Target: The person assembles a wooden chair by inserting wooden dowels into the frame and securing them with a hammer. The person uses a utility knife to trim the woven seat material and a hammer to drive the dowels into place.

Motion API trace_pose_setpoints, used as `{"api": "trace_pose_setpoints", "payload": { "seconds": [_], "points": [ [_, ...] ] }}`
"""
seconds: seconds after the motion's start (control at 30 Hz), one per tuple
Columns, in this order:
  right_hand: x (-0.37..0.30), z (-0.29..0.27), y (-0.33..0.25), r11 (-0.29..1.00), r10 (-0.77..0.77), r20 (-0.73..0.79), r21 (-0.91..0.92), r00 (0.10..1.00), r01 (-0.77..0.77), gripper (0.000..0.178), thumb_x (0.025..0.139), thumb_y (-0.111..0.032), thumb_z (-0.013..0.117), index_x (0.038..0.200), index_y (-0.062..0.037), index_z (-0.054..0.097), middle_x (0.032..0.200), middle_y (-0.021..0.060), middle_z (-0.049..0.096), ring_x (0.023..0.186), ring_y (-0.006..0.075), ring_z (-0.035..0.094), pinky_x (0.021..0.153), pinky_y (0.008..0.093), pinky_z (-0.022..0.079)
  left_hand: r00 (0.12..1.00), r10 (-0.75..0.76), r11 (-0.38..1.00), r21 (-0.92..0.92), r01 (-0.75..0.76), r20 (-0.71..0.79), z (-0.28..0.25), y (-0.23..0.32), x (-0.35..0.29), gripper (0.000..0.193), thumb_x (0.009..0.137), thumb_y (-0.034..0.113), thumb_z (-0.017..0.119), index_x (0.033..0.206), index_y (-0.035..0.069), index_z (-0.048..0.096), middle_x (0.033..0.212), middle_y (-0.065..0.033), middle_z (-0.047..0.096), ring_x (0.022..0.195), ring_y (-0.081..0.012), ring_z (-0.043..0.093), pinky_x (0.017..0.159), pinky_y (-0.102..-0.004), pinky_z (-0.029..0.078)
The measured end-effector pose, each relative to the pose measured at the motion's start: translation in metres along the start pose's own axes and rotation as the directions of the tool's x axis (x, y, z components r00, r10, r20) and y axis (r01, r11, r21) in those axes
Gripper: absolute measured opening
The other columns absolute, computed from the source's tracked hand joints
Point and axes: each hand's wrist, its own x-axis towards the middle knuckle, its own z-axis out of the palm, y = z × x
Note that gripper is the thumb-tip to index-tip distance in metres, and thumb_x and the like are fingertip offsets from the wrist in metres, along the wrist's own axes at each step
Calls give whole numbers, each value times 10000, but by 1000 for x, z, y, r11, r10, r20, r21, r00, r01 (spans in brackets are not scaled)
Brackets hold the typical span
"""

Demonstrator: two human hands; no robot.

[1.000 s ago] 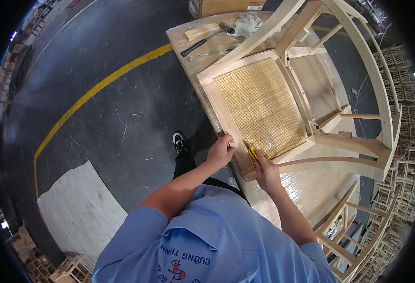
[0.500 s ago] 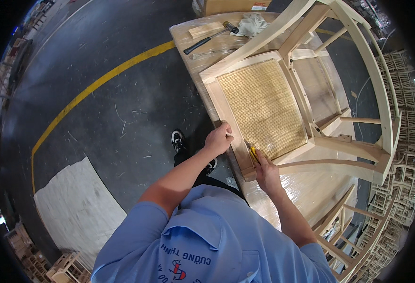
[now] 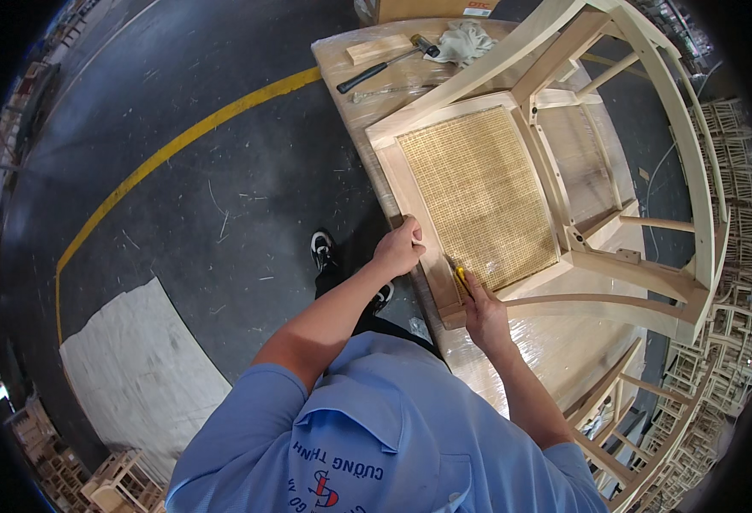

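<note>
The right hand (image 3: 483,309) is closed around a yellow-handled cutting tool (image 3: 459,279), its tip at the near corner of the woven cane seat panel (image 3: 477,197). The left hand (image 3: 400,248) is curled and clamped on the left rail of the wooden chair frame (image 3: 615,256), which lies tipped on the plastic-wrapped bench (image 3: 556,342). The cane looks thin, springy and easy to fray, so it is best steadied by the stiff rail rather than the weave; the frame seems light but awkward. Farther off on the bench lie a hammer (image 3: 384,64), a wood block (image 3: 378,49) and a white rag (image 3: 466,41).
</note>
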Motion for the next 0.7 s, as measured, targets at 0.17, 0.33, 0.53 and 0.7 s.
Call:
{"api": "trace_pose_setpoints", "payload": {
  "seconds": [0.17, 0.33, 0.53, 0.7],
  "points": [
    [0, -1, -2, 1000, -4, 0, -1, 1000, 4, 544, 975, -21, 630, 1511, -38, 540, 1036, 299, 695, 876, 472, 714, 767, 500, 589, 1000, 22, 1000, 4, -22, -6, -1, 0, 0, 341, 906, 201, 765, 1082, 95, 493, 864, -176, 678, 854, -370, 707, 753, -478, 517],
    [1, -2, -4, 1000, 8, -2, 14, 1000, -8, 551, 970, -8, 628, 1513, -35, 537, 1046, 299, 697, 888, 469, 716, 773, 495, 590, 1000, 14, 1000, 12, -14, -5, -1, -1, 1, 328, 908, 185, 756, 1092, 95, 501, 942, -190, 697, 940, -393, 714, 803, -502, 525],
    [1, -1, -3, 1000, -14, -17, 21, 1000, 14, 551, 965, -2, 627, 1509, -27, 544, 998, 288, 688, 851, 461, 708, 752, 497, 582, 1000, 21, 1000, 5, -21, 5, -1, -3, 3, 333, 924, 226, 758, 1081, 95, 495, 912, -182, 686, 899, -388, 710, 784, -488, 526],
    [1, 1, 0, 999, -30, -2, -33, 1000, 30, 541, 966, -22, 619, 1502, -7, 548, 893, 268, 660, 761, 442, 683, 693, 500, 565, 999, -10, 1000, 12, 10, -51, 1, 8, 0, 383, 918, 302, 789, 1037, 91, 492, 870, -166, 677, 877, -386, 707, 752, -496, 520]
  ]
}}
